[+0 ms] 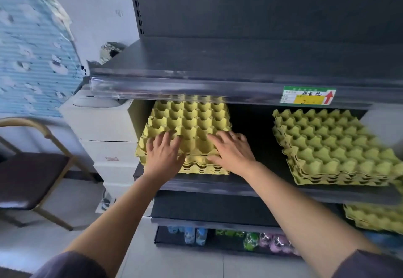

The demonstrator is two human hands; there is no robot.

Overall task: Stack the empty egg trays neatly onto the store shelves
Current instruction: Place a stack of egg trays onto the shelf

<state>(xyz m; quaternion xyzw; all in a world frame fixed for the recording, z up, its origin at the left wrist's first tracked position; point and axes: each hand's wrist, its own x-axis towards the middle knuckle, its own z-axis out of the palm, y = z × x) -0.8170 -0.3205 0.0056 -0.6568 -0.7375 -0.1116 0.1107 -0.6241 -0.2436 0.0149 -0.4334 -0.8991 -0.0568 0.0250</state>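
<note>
Left hand (162, 153) and right hand (229, 149): fingers spread flat, pressing the top yellow egg tray (187, 123) of the left stack (202, 167), at the middle shelf's (218, 185) left front edge. Second stack (331, 147) well apart, rightward. Advice: press evenly, square corners, nest cups fully.

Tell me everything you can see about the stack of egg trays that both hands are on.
The stack of egg trays is yellow-green moulded pulp: several empty trays nested, each a grid of cups and peaks. It lies flat at the left end of the middle shelf, its back edge hidden under the shelf above. The upper trays seem slightly offset from the lower ones. The left hand and right hand rest spread-fingered on its near part.
</note>
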